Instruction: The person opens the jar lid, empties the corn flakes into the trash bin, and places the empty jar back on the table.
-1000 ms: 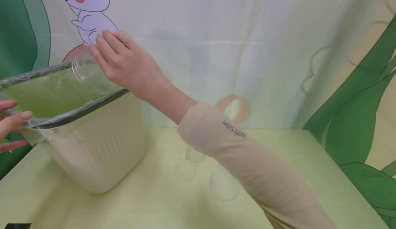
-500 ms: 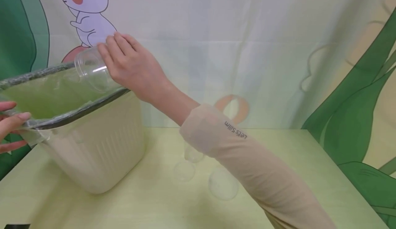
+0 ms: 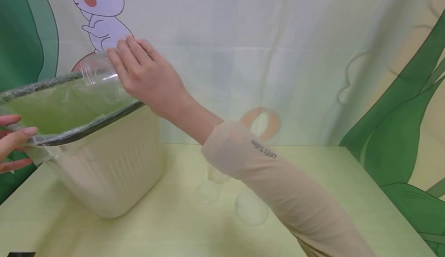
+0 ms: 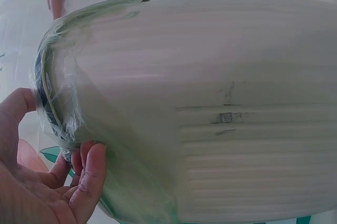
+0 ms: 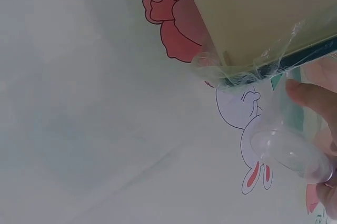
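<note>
My right hand point(image 3: 146, 75) grips a clear plastic cup point(image 3: 101, 77) lying on its side, mouth to the left, over the far rim of a cream ribbed bin point(image 3: 111, 164). The bin is tilted and lined with a green plastic bag point(image 3: 59, 108). In the right wrist view the cup point(image 5: 287, 150) shows between my fingers point(image 5: 310, 95) beside the bin's rim point(image 5: 274, 66). My left hand point(image 3: 12, 141) pinches the near rim of the bin with the bag edge; in the left wrist view its fingers point(image 4: 89, 174) curl round the rim point(image 4: 50, 111).
Three more clear cups lie on the pale green table point(image 3: 347, 187) under my right forearm: one point(image 3: 218, 176), one point(image 3: 207, 192) and one point(image 3: 251, 207). A printed cloth backdrop point(image 3: 278, 48) with a rabbit and green leaves hangs behind the table.
My right hand with the cup has shifted slightly along the bin's far rim. The left hand and the bin have stayed where they were.
</note>
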Action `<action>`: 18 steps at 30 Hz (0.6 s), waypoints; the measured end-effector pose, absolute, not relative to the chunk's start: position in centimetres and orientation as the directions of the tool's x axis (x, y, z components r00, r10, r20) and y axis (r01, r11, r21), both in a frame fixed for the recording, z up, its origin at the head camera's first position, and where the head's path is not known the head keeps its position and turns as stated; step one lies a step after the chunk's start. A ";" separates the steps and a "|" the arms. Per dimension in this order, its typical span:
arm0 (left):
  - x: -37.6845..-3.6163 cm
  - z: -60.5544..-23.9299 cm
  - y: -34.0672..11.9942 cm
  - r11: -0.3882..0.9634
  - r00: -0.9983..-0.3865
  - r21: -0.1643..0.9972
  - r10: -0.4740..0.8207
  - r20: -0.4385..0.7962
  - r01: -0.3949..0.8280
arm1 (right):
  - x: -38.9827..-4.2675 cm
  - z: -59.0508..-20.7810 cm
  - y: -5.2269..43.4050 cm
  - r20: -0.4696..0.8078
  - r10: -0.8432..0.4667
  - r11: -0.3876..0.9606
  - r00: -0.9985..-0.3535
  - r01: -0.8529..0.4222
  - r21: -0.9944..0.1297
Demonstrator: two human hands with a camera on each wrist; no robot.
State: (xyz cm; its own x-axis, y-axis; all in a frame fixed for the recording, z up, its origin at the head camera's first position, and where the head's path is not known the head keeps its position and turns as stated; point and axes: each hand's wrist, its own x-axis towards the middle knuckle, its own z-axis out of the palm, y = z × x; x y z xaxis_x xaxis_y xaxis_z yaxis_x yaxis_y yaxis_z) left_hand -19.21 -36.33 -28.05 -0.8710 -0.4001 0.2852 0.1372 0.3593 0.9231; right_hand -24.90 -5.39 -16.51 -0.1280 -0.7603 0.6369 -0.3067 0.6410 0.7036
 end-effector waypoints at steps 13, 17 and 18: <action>-19.9 -28.1 -36.8 0.340 -0.882 0.931 -0.388 0.267 0.133 | -25.4 -17.2 -4.0 0.656 -0.737 0.671 -0.165 -0.301 0.678; -20.0 -28.2 -36.9 0.360 -0.882 0.925 -0.387 0.269 0.125 | -25.6 -17.2 -3.6 0.666 -0.725 0.683 -0.178 -0.310 0.661; -20.1 -28.2 -37.0 0.360 -0.883 0.924 -0.384 0.270 0.126 | -25.6 -17.2 -3.4 0.666 -0.722 0.686 -0.185 -0.312 0.657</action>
State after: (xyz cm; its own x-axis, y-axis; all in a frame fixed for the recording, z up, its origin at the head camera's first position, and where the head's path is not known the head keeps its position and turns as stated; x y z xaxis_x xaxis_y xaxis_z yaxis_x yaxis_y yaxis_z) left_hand -20.07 -36.99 -28.19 -0.8830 -0.3842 0.2698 0.1258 0.3600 0.9244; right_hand -25.60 -3.45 -17.21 -0.1854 -0.7223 0.6663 -0.3125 0.6862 0.6569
